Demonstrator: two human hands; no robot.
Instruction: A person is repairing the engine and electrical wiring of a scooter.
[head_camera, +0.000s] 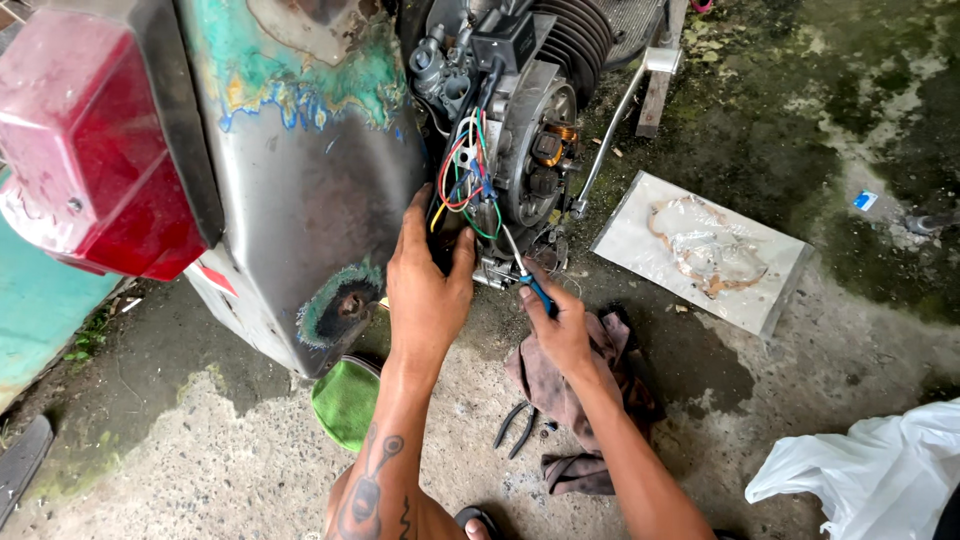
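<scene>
My left hand presses against the lower part of a scooter engine, its fingers reaching in beneath a bundle of coloured wires. My right hand grips a screwdriver with a blue handle; its thin shaft points up toward the engine's open round side. The worn grey and teal scooter body panel fills the left of the view, with a red tail light on it.
Pliers and a dirty brown rag lie on the concrete floor under my right arm. A clear bag holding a gasket lies to the right. A white plastic bag sits at bottom right, a green cloth by my left forearm.
</scene>
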